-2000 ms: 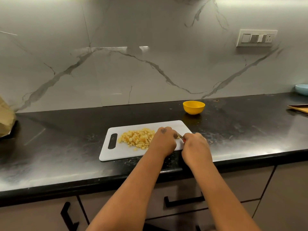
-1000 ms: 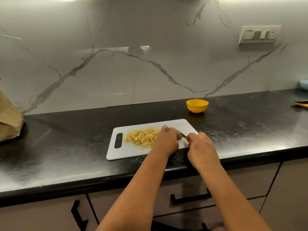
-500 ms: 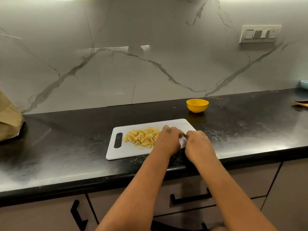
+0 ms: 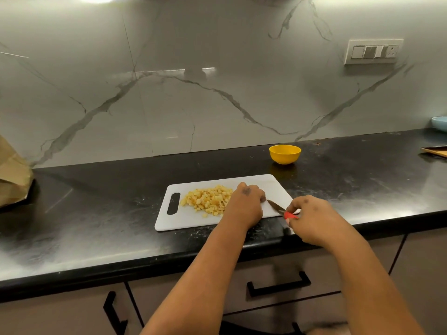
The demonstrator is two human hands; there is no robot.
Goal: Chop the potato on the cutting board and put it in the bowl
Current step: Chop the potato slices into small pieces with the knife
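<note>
Already diced, the pale yellow potato cubes point(image 4: 209, 199) lay on the white plastic cutting board point(image 4: 193, 220); your left hand point(image 4: 246, 204) curled over something hidden, your right hand point(image 4: 312, 217) gripped the red-handled knife point(image 4: 281, 209). Fingers risked the blade; the small yellow bowl point(image 4: 285, 154) sat well apart, inviting spills on the table.

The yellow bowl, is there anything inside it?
The yellow bowl shows only bare yellow inside; its near wall hides the bottom. The potato cubes lie on the cutting board.
</note>
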